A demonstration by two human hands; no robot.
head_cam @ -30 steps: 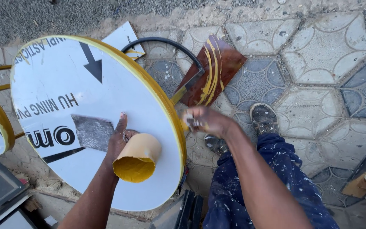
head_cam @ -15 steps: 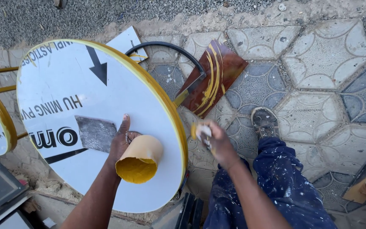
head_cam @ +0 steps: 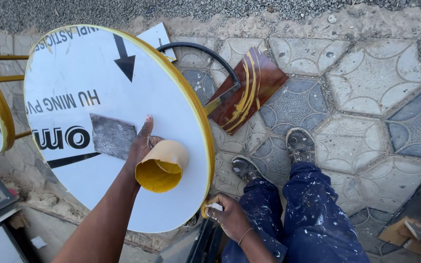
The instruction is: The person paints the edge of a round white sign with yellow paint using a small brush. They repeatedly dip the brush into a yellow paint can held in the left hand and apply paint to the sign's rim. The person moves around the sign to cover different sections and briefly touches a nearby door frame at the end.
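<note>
At the sign's (head_cam: 98, 122) near yellow rim, the right hand (head_cam: 227, 216) is gripping a small brush while the left hand (head_cam: 144, 146) is clasping a paint cup (head_cam: 162, 165), best kept level.

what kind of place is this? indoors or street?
Outdoors, probably a roadside sign-painting spot: patterned paving stones edged by gravel, a round yellow-rimmed sign, and the left hand holding a cup of yellow paint.

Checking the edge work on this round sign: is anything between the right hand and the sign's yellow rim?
Nothing visible. The right hand is already at the yellow rim of the round sign, low on its right side, its fingers gripping something small and whitish against the edge.
</note>
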